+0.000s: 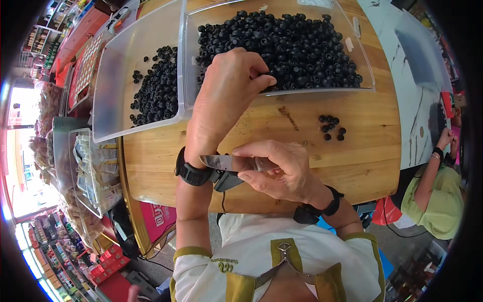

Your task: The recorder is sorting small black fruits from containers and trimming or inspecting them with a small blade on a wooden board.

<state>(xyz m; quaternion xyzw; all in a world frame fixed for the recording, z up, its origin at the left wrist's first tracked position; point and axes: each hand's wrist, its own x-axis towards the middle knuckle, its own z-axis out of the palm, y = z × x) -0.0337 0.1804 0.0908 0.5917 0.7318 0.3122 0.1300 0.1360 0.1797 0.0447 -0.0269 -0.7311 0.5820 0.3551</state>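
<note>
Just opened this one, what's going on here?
A person is working at a wooden table with small black round pieces. The left hand is at the near edge of the right-hand clear box, which holds a large heap; whether its fingertips grip a piece can't be told. The right hand holds a small knife, blade pointing left. The left-hand box holds a smaller pile, and a little cluster lies on the wood.
</note>
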